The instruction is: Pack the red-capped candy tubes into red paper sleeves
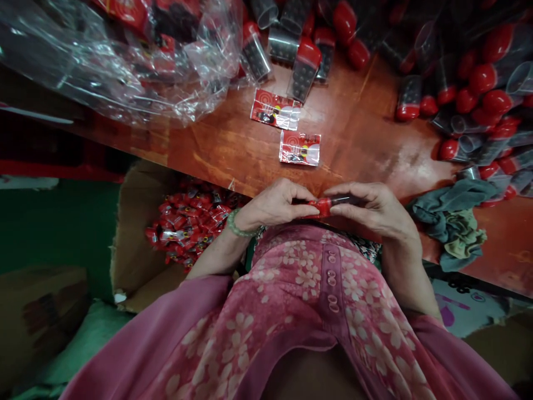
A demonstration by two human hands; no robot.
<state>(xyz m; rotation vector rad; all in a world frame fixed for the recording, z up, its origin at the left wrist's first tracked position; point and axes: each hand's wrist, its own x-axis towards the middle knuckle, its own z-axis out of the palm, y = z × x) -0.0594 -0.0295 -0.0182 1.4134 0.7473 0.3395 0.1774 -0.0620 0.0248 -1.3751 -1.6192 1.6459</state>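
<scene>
Left hand point(285, 204) and right hand point(372, 206) pinch opposite ends of a red-and-dark-clear plastic tube point(326, 206) between them, seemingly for steadiness. Two flat red printed packets point(300, 149) lie at its eleven o'clock, apparently within reach.

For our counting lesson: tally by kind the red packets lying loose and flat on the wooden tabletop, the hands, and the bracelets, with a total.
Loose red packets: 2
Left hand and right hand: 2
Green bracelet: 1
Total: 5

Table point(353, 125), red packets point(298, 149), tubes point(305, 69), cloths point(456, 194)
</scene>
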